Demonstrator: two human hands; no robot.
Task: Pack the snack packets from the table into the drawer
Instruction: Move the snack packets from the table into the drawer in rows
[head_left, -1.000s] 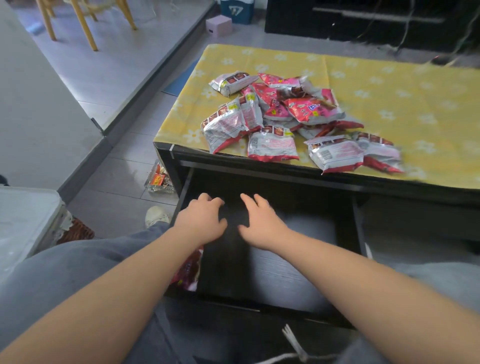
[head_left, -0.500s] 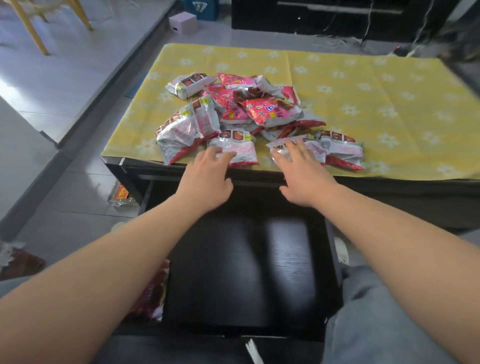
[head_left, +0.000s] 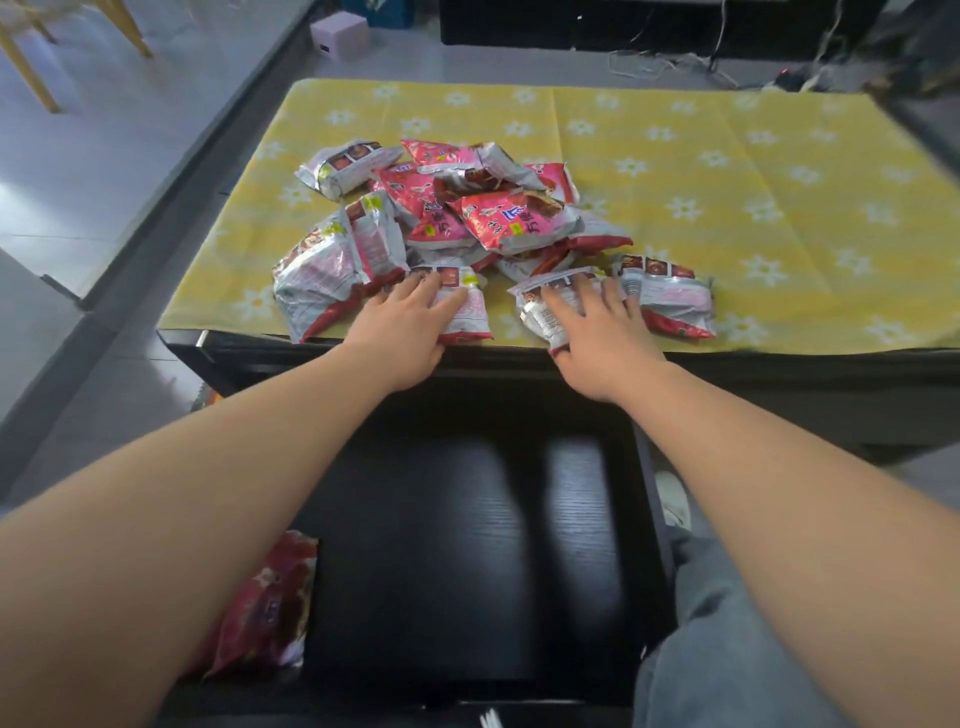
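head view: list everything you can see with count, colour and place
snack packets: about a dozen, silver, pink and red, heaped on the tablecloth
tablecloth: one, yellow with white flowers, over the table
drawer: one, black, pulled open under the table front
loose packet: one, red, near left corner of drawer
box: one, pink, floor beyond the table
shoe: one, white, floor right of drawer
left hand: one, flat on a silver packet at the front edge
right hand: one, flat on a second silver packet beside it
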